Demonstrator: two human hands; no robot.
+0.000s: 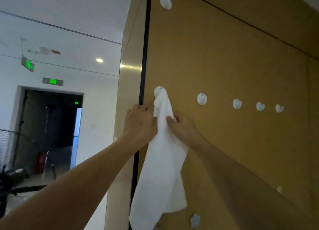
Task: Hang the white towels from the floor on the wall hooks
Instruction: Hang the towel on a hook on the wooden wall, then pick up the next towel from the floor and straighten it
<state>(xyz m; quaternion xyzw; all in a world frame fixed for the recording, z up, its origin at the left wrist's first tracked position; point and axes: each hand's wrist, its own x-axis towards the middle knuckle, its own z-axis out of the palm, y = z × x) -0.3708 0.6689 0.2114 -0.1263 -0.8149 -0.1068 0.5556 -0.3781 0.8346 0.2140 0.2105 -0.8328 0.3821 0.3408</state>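
Ochre wall panelling (233, 60) fills the right side of the view, with a dark vertical strip (144, 57) and a brushed-metal corner trim (129, 77) at its left edge. Beyond the corner lies a white corridor with a dark doorway (50, 126), two green exit signs (53, 81) and a round ceiling light (99, 60).

One white towel (164, 169) hangs from the leftmost hook (159, 91) of a row of white wall hooks; its upper end is bunched over that hook and the rest drapes down against the panel. Four further hooks of the row (201, 98) stand bare to the right, well apart from the towel. Another bare hook (166, 2) sits higher up, and one (195, 220) lower down, just beside the towel's bottom edge.

Left hand (140, 121) is at the towel's left edge just below the hook, fingers curled against the cloth. Right hand (183, 126) pinches the towel's right edge, thumb on the front of the fabric. Both forearms are bare and reach upward from the bottom of the frame.
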